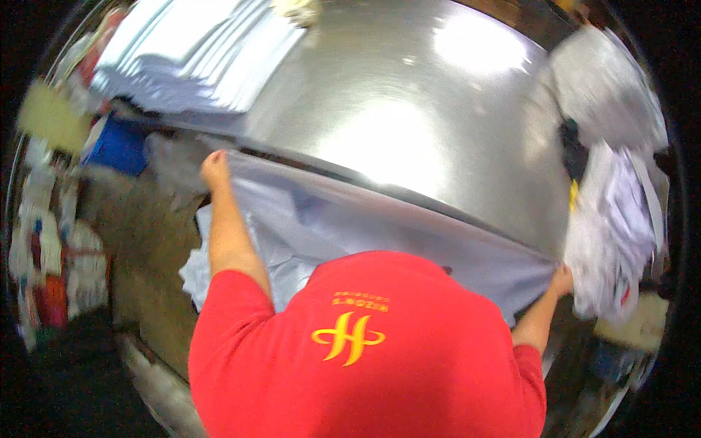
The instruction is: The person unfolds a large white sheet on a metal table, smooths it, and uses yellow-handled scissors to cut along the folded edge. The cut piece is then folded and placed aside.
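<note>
A large white cloth (pixel 380 223) is stretched between my two hands along the near edge of a shiny metal table (pixel 328 95). At the left, my left hand (pixel 215 171) is closed on one upper corner of the cloth. My right hand (pixel 561 280) grips the other upper corner, lower in the view at the right. The top edge runs nearly straight between them, and the rest hangs in loose folds in front of my red shirt. Its lower part is hidden behind my body.
A stack of folded white cloths (pixel 197 55) lies on the table's far left. White bags and cloths (pixel 613 226) are heaped at the right. A blue container (pixel 120 144) stands beyond my left hand, near clear plastic (pixel 175 160). Mixed goods (pixel 55 270) crowd the left side.
</note>
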Motion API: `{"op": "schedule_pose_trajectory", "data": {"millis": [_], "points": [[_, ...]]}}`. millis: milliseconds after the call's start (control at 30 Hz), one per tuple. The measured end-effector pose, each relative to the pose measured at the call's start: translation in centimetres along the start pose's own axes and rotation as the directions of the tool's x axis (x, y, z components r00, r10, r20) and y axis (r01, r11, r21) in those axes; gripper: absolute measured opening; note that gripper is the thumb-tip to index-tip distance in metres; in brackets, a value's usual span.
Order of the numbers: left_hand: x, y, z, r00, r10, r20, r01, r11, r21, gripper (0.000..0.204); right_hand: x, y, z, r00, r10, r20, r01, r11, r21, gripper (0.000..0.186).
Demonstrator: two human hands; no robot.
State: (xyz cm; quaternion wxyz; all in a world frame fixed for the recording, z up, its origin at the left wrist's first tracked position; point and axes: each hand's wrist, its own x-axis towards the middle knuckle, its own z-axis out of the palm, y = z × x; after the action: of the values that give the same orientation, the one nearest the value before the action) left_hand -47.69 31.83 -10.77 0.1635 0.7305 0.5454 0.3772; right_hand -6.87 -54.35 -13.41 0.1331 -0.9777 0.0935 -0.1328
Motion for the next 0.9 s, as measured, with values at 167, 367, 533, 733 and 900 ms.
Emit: {"op": "schedule_pose_trajectory", "data": {"millis": [167, 367, 533, 733, 900], "points": [[1.3, 0.3, 1.5, 0.989, 0.146, 0.030, -0.147, 0.986, 0.074, 0.019, -0.1, -0.5, -0.2, 0.997, 0.056, -0.044, -0.060, 0.994, -0.091, 0.030], [2.2, 1.0, 3.6, 0.984, 0.079, 0.158, -0.090, 0.994, 0.066, 0.019, 0.3, -0.9, -0.1, 0.994, 0.101, -0.041, -0.104, 0.992, -0.073, 0.028], [2.3, 1.1, 4.2, 0.977, 0.124, 0.174, -0.140, 0.987, 0.083, 0.020, 0.2, -0.6, -0.1, 0.988, 0.152, -0.010, -0.152, 0.988, -0.014, 0.029], [2.1, 1.3, 4.3, 0.971, 0.146, 0.192, -0.168, 0.980, 0.105, 0.019, 0.7, -0.2, 0.3, 0.990, 0.128, -0.061, -0.133, 0.986, -0.102, 0.031], [2.2, 0.7, 4.5, 0.946, 0.171, 0.274, -0.194, 0.979, 0.057, 0.023, 0.2, 0.5, 0.3, 0.998, 0.024, -0.063, -0.028, 0.997, -0.072, 0.034]]}}
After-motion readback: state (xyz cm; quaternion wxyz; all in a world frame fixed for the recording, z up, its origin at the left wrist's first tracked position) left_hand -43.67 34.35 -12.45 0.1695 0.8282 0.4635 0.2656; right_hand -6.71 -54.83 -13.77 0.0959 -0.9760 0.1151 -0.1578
